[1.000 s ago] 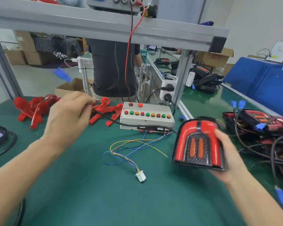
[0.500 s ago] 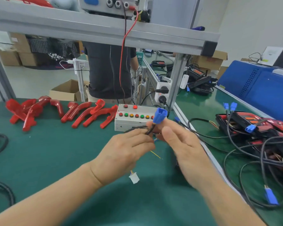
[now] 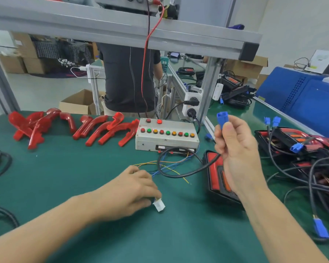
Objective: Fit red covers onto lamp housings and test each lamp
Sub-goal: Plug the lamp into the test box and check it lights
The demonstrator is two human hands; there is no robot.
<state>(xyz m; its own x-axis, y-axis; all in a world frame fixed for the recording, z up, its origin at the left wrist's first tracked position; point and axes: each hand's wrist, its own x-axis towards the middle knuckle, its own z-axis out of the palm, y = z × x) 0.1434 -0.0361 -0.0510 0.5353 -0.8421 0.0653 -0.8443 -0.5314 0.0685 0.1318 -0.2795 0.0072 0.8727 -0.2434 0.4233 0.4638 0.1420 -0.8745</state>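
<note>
My right hand holds up a blue connector on the lamp's black cable, pinched between thumb and fingers. The assembled lamp, black with a red cover, lies on the green mat under that hand, partly hidden by it. My left hand is down on the mat and pinches the white connector of the tester's thin coloured wires. The white test box with coloured buttons stands behind. Several loose red covers lie in a row at the back left.
A pile of lamps with black cables and blue plugs fills the right side. An aluminium frame beam crosses overhead, its post beside the test box. A person stands behind the bench. A black cable lies at the left edge.
My hands have parted. The right one lifted the blue connector up and right, and the left one dropped to the mat and took the white connector. The lamp lies on the mat.
</note>
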